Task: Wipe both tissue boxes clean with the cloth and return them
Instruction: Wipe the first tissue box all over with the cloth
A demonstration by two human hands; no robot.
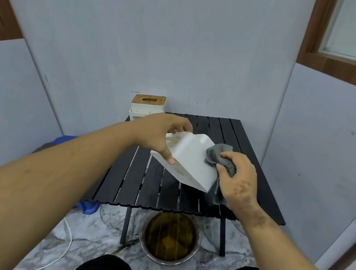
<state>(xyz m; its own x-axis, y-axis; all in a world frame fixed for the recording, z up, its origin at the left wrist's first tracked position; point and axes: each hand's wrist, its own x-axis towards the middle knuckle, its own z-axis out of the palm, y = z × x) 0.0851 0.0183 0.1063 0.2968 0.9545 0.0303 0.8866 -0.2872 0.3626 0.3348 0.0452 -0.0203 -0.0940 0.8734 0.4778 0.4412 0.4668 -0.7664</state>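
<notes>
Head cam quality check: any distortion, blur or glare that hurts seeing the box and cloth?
Head view: strong wide-angle bending, wall seams and window frames bow near the edges; light is soft and even, no glare; the white tissue box is slightly soft, grime visible; grey cloth in the right hand and the left hand read clearly; second tissue box is small.

Soft, even indoor light with a cool cast; shadows are faint. Wide-angle distortion bends the window frames (350,70) at left and right edges. Overall detail is slightly soft.
</notes>
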